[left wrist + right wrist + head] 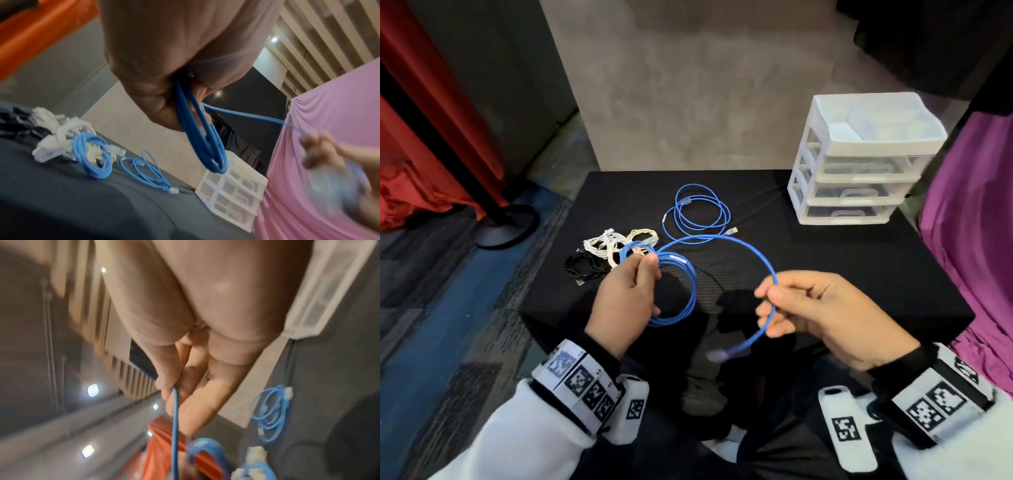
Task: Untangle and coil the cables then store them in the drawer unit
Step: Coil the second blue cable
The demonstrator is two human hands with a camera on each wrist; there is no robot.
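My left hand [635,284] grips several loops of a blue cable [688,287], which hang below its fingers [156,104] in the left wrist view. From the loops the cable arcs over the table to my right hand [774,301], which pinches it between thumb and fingertips [164,382]. The free end with its plug [717,355] dangles below that hand. A second blue cable [697,214] lies loosely coiled mid-table. A tangle of white cables [609,245], a small blue coil [92,155] and a black cable [582,267] sits at the left. The white drawer unit [859,164] stands at the back right.
The black cloth-covered table [825,274] ends just in front of my hands. Purple fabric [976,222] hangs at the right edge. A red curtain and a round black stand base [506,224] are on the floor at the left.
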